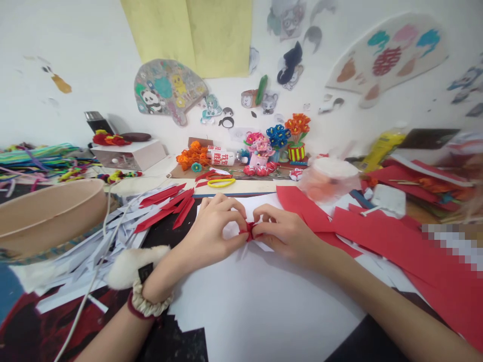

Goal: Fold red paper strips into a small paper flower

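Note:
Between the fingertips of both hands is a small piece of folded red paper (249,230), mostly covered by the fingers. My left hand (222,223) pinches its left side, with a scrunchie (151,300) around the wrist. From the right, my right hand (285,229) is closed on the other side of the same piece. Both hands are above a large white paper sheet (279,301) on the dark table. Several folded red paper strips (166,203) lie beyond my left hand, and red paper sheets (381,236) spread out to the right.
At left stand a beige basket (53,206) and a pile of white paper strips (86,241), crossed by a white cable (101,251). Yellow-handled scissors (221,183) lie at the back near flower crafts (258,148). A plastic-wrapped tub (332,178) sits back right.

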A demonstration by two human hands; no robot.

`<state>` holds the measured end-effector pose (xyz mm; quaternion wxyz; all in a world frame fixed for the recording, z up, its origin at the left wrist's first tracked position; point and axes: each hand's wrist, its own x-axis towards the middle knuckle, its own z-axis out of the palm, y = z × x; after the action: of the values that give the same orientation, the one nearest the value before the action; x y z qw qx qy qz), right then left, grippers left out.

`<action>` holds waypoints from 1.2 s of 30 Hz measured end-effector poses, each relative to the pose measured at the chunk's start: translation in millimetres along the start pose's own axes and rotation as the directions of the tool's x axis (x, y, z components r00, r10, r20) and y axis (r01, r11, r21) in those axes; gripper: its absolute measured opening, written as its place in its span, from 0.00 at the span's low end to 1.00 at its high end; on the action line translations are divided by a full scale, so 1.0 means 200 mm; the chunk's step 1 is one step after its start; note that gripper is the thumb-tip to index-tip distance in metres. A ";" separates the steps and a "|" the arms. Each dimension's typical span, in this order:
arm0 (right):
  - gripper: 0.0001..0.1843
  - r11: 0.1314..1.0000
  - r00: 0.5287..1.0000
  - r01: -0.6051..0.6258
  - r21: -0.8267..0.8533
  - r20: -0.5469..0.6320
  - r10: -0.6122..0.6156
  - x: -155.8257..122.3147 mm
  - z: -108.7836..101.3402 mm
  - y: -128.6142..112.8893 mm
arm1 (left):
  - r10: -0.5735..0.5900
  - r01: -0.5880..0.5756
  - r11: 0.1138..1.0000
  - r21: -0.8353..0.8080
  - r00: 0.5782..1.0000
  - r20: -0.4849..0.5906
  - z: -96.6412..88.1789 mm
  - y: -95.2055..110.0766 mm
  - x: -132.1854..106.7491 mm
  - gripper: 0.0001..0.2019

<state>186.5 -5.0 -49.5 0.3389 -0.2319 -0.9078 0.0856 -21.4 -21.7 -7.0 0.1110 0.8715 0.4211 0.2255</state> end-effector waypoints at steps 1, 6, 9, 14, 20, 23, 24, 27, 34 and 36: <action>0.09 1.000 1.000 -0.001 0.006 0.000 0.001 0.00 0.00 0.00 | 0.000 0.000 1.000 -0.004 1.000 -0.003 0.00 0.00 0.00 0.03; 0.10 0.998 1.000 -0.003 0.058 0.002 0.002 0.00 0.00 0.01 | -0.017 0.017 1.000 -0.014 1.000 -0.021 0.00 0.00 0.00 0.03; 0.10 0.998 1.000 -0.007 0.066 0.003 0.007 0.00 -0.01 0.01 | -0.021 0.020 0.999 -0.031 0.999 -0.034 0.01 0.00 0.01 0.04; 0.09 0.997 1.000 -0.026 0.066 0.000 0.026 0.00 -0.01 0.00 | 0.019 -0.021 0.998 -0.065 0.999 -0.029 0.01 0.00 0.01 0.03; 0.04 0.980 0.983 -0.158 0.124 -0.074 0.168 0.00 -0.04 0.01 | 0.065 -0.066 0.998 -0.012 0.994 -0.087 0.03 -0.03 0.01 0.02; 0.04 0.975 0.981 -0.175 0.137 -0.064 0.185 0.00 -0.04 0.01 | 0.068 -0.066 0.998 0.024 0.994 -0.081 0.04 -0.03 0.02 0.03; 0.04 0.973 0.980 -0.176 0.148 -0.063 0.187 0.00 -0.03 0.02 | 0.071 -0.068 0.997 0.035 0.994 -0.084 0.05 -0.03 0.02 0.03; 0.06 0.965 0.976 -0.190 0.183 -0.075 0.207 0.01 -0.02 0.01 | 0.089 -0.080 0.994 0.071 0.988 -0.123 0.08 -0.03 0.02 0.04; 0.04 0.961 0.969 -0.234 0.146 -0.044 0.243 0.01 -0.01 0.00 | 0.060 -0.068 0.996 -0.060 0.992 -0.114 0.08 0.00 0.02 0.04; 0.03 0.959 0.967 -0.235 0.159 -0.065 0.248 0.01 -0.01 0.00 | 0.036 -0.052 0.991 -0.123 0.991 -0.132 0.06 0.00 0.02 0.05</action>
<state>186.6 -3.5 -46.2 0.3803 -0.3184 -0.8485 0.1845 -14.1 -18.2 -16.4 0.1334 0.8553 0.3930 0.3102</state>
